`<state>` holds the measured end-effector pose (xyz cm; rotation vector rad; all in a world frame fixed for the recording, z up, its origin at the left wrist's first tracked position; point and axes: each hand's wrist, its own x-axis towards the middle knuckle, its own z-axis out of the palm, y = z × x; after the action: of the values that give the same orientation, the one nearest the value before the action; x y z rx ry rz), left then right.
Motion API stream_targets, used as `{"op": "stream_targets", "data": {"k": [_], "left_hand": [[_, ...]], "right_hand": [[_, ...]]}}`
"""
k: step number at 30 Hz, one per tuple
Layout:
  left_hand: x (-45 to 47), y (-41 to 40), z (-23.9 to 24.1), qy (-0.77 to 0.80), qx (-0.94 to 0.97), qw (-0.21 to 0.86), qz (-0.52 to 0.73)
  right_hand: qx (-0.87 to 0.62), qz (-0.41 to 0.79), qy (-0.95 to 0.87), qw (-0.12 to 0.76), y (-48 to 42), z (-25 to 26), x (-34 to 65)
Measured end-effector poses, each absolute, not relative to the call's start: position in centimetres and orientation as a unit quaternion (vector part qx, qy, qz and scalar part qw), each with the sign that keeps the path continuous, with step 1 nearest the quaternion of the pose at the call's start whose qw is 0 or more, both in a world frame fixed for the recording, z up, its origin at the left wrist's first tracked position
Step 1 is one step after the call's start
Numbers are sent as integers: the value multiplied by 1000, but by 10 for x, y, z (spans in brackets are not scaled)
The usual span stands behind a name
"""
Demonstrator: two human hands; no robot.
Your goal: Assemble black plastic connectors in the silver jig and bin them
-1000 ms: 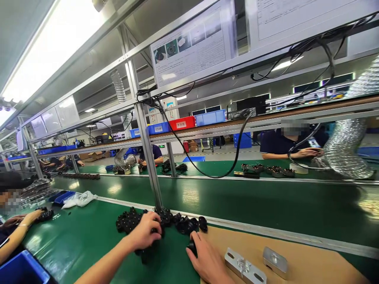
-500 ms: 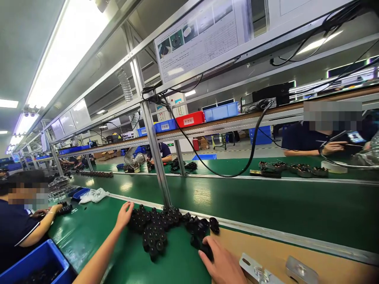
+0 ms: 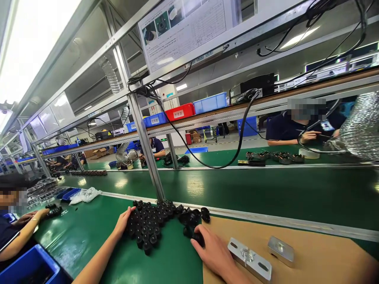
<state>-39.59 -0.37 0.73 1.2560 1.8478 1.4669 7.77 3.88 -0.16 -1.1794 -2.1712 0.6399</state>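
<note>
On the green bench top stands a cluster of small black round parts with shiny domed tops (image 3: 148, 225). My left hand (image 3: 122, 221) rests against the cluster's left edge, fingers stretched out along it. A looser heap of black parts (image 3: 189, 216) lies at the cluster's right. There my right hand (image 3: 213, 250) curls its thumb and fingers around one black round part (image 3: 199, 238), partly hidden by the fingers. Just right of that hand, a slotted metal fixture plate (image 3: 249, 258) and a smaller metal block (image 3: 281, 250) lie on brown board.
A blue bin (image 3: 32, 268) holding dark parts stands at the lower left, near a co-worker's arm (image 3: 26, 228). A metal post (image 3: 148, 154) rises behind the cluster. A black cable (image 3: 241, 134) hangs from the shelf, which carries a red bin (image 3: 180, 113) and blue bins.
The view has shifted, bringing the metal plate and block more fully into sight. Both hands stay at about the same places beside the black parts.
</note>
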Motion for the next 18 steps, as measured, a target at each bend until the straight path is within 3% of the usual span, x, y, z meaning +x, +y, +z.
{"op": "stream_targets", "data": {"k": [13, 18], "left_hand": [[-294, -19, -14, 670, 469, 191, 543], [-319, 9, -2, 674, 470, 103, 561]], "right_hand": [[-438, 235, -812, 306, 36, 1, 78], [-443, 235, -811, 300, 34, 5, 79]]}}
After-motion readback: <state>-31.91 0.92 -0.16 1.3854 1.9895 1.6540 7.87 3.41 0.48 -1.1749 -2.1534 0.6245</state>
